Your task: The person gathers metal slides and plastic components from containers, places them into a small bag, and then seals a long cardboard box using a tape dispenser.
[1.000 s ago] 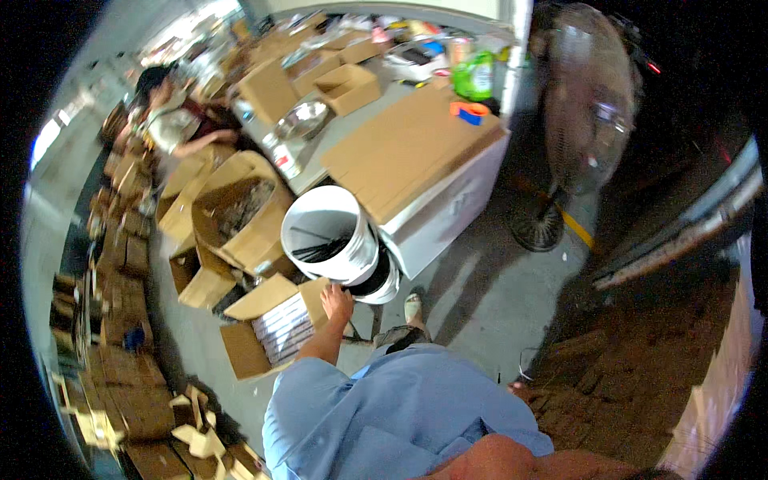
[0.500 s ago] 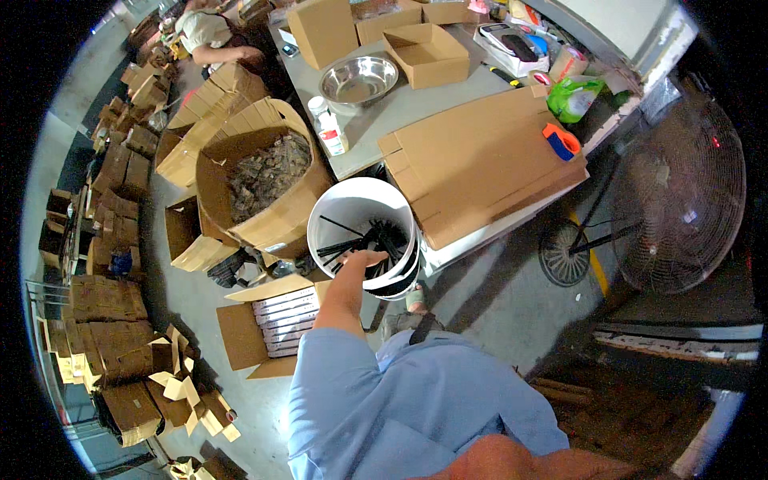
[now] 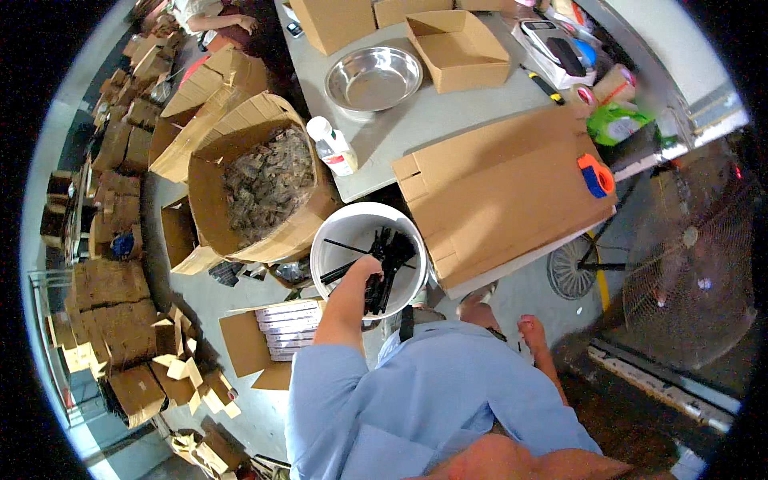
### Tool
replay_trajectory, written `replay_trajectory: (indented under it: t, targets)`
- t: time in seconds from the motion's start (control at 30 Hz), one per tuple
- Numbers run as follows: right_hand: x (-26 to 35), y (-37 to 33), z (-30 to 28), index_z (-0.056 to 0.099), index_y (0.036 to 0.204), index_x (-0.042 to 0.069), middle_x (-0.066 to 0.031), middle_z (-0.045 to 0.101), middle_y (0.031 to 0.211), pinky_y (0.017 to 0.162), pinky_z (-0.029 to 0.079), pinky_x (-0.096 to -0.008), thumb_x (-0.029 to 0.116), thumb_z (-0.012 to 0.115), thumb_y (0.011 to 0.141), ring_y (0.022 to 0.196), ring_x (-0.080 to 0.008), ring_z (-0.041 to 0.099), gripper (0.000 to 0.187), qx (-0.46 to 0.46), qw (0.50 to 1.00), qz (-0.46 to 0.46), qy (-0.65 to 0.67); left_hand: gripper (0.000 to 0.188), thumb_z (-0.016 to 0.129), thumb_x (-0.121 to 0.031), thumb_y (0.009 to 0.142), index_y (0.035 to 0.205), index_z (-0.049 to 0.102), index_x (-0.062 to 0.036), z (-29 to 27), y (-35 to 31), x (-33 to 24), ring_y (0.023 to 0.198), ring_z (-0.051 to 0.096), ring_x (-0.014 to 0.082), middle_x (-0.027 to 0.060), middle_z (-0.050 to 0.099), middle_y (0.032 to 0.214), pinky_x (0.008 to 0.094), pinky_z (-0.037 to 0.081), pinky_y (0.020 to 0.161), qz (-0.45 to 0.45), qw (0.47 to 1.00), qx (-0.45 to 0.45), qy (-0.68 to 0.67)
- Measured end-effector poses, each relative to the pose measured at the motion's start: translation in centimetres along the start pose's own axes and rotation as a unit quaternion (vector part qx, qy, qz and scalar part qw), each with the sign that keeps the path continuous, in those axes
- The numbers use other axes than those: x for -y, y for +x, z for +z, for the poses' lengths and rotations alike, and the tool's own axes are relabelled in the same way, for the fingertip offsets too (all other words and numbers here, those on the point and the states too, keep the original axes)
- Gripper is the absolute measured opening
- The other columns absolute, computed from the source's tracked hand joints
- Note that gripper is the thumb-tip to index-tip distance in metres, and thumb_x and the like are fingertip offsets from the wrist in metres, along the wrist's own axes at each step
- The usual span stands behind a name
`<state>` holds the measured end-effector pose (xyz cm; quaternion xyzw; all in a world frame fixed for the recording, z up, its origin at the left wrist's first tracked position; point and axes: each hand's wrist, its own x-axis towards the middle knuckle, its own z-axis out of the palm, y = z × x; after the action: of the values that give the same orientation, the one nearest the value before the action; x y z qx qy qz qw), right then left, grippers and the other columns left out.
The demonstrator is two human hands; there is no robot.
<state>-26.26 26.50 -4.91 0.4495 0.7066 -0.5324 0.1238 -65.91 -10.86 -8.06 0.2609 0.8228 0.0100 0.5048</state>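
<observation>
A white bucket [image 3: 326,240] stands in front of the table, holding a loose bundle of thin black sticks [image 3: 392,252]. My left hand [image 3: 369,267] reaches down inside it with the fingers closed around some of these sticks; the fingertips are partly hidden among them. Out to the right of my body, low beside my blue shirt, hangs my right hand [image 3: 530,326]. Its fingers look curled, and I see nothing in them. A cardboard box of flat white packs [image 3: 290,330] sits on the floor left of the bucket.
The grey table [image 3: 384,144] carries a steel bowl [image 3: 374,78], a white bottle [image 3: 332,146], a shallow carton [image 3: 458,50], flattened cardboard [image 3: 496,192] and an orange-and-blue tape dispenser [image 3: 596,176]. A large carton of grey-brown pieces [image 3: 268,184] stands left. Right is a floor fan [image 3: 690,236].
My left hand has shifted slightly within the bucket, and the black sticks are bunched more upright. My right hand has come into view. The whole view has shifted a little.
</observation>
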Motion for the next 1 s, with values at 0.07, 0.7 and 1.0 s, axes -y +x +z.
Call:
replay_trajectory:
  t: [0.07,0.7,1.0]
  targets:
    - [1.1,2.6,-1.5,0.057,0.105,0.005,-0.0057,0.059,0.086,0.059,0.045,-0.0268,0.018,0.060,0.081,0.068,-0.0130,0.053,0.028,-0.013,0.994,-0.096,-0.050,0.016,0.064,-0.010,0.069,0.081,0.069,-0.0007,0.0,-1.6,1.2,0.071,0.065,0.0248,0.0166,0.065,0.069,0.0375,0.051,0.059,-0.087,0.979,-0.008,-0.183]
    - [36.1,15.3,-5.2,0.048,0.118,0.003,-0.0205,0.055,0.107,0.084,0.044,-0.0403,0.022,0.062,0.080,0.097,-0.0349,0.055,0.045,0.314,0.734,-0.524,-0.297,0.024,0.056,-0.020,0.086,0.097,0.049,-0.0002,7.5,-22.4,-20.2,0.060,0.063,0.0229,0.0154,0.064,0.076,0.0321,0.048,0.050,-0.286,0.695,-0.357,-0.554]
    - [41.4,11.9,-5.3,0.040,0.129,0.018,-0.0092,0.032,0.136,0.098,0.016,-0.0640,0.033,0.077,0.062,0.127,-0.0336,0.030,0.078,0.171,0.591,-0.733,-0.291,0.035,0.055,-0.028,0.082,0.113,0.048,-0.0126,-5.3,-13.5,-29.7,0.085,0.060,0.0361,0.0161,0.063,0.092,0.0485,0.047,0.072,-0.167,0.894,-0.327,-0.257]
